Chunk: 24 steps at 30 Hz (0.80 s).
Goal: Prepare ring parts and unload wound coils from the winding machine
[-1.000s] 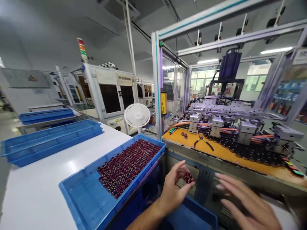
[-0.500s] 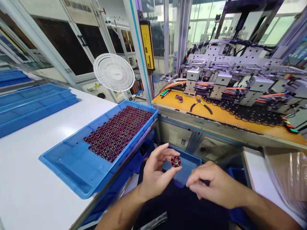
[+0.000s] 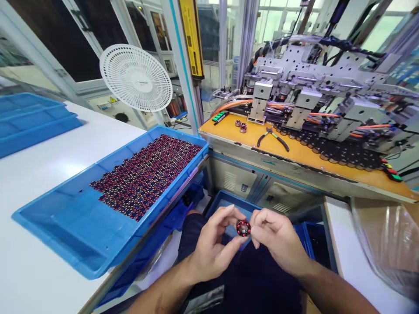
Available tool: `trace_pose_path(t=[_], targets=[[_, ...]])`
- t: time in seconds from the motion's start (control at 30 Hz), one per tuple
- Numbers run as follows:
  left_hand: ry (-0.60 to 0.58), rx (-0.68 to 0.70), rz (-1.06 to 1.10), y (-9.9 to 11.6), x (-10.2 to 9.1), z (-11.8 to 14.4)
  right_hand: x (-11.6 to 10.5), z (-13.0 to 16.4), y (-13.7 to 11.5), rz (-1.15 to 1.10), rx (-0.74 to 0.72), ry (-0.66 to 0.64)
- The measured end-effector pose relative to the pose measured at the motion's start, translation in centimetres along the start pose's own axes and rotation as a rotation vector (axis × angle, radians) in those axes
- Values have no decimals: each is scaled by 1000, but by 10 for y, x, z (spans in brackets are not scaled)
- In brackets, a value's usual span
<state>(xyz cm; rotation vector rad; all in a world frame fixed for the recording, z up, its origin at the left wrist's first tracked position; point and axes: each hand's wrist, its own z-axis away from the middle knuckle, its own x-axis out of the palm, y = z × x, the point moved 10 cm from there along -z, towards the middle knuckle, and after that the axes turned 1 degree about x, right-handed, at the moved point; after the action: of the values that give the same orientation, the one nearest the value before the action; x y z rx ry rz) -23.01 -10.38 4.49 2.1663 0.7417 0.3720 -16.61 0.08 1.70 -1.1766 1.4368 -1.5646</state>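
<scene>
Lower centre of the frame: the left hand [image 3: 212, 246] and the right hand [image 3: 278, 240] meet over the person's lap, both closed in a pinch on one small ring-shaped wound coil [image 3: 243, 228], red and black. The left thumb and forefinger grip its left edge; the right fingertips grip its right edge. The coil is held in the air, in front of a blue bin [image 3: 225, 203] that sits below the bench edge.

Left of centre: a shallow blue tray [image 3: 65, 231] rests on the white bench [image 3: 39, 174], its near corner overhanging the edge. Its far half is filled with a dense layer of the same red-and-black coils [image 3: 147, 174]; its near half is bare.

Upper left: a white desk fan [image 3: 135, 78] stands behind the bench, and more blue trays [image 3: 29, 120] are stacked at the frame's left edge.

Upper right: an automatic machine [image 3: 314, 87] with metal heads and orange hoses stands on an orange deck [image 3: 294, 152]. Pliers [image 3: 273, 138] and two loose coils [image 3: 240, 126] lie on the deck.
</scene>
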Motion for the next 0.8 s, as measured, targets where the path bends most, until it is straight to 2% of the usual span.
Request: trace_pose_path(t=[0.07,0.13,0.33,0.53,0.63,0.8], targets=[[35,-46,30,-5,-6,1,-3,4,6,-66,-35,52],[42,-85,52,-8,-9,3,-3,6,11,-91,-19,49],[-51,-63,69,-2,-2,8,3,2,9,6,55,-17],[-1,-290,397,-20,-3,10,-6,9,18,-63,29,70],[-28,-302,418,-20,-1,7,-6,13,10,47,34,23],[-110,-282,461,-21,10,10,-8,12,1,363,60,-58]])
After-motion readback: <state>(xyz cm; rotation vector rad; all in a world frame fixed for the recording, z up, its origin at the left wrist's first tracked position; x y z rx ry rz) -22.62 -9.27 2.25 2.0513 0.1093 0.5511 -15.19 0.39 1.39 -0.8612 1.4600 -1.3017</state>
